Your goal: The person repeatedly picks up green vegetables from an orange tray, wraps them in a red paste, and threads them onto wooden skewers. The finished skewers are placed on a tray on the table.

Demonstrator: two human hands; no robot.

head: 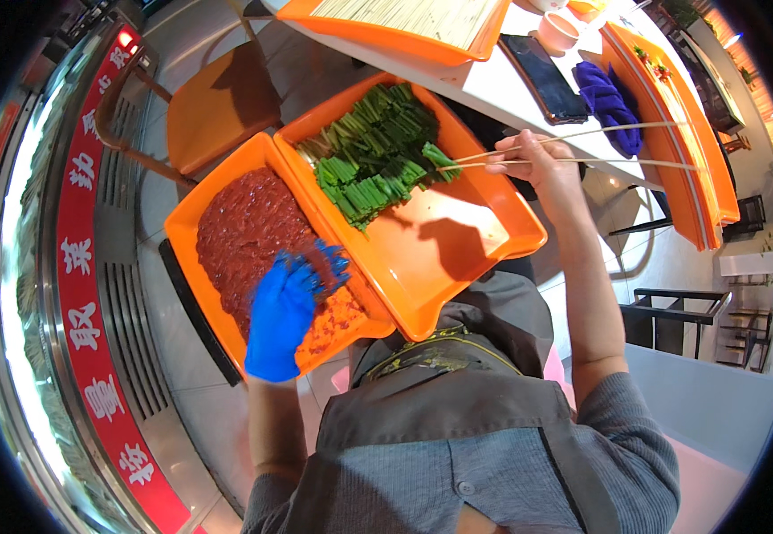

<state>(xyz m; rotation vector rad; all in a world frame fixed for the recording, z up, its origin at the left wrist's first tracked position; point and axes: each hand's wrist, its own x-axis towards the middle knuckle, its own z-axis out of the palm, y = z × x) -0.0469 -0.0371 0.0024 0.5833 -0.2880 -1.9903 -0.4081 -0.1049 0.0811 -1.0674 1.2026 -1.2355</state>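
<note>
My left hand (286, 304), in a blue glove, is over the near part of an orange tray (183, 247) of red minced or marinated meat (246, 227). Its fingertips hold a soft, blurred piece of the red meat. My bare right hand (540, 160) grips two thin wooden skewers (583, 160) whose ends point left. A bundle of green chive pieces (438, 160) sits at those ends, above a second orange tray (520, 243). Rows of cut green chives (386, 133) lie in that tray's far and left part.
A white table (426, 80) at the top bears an orange tray of skewers (406, 20), a phone (547, 80), a purple cloth (610, 107) and a small cup (558, 32). Stacked orange trays (667, 133) are at right. A chair (219, 107) stands upper left.
</note>
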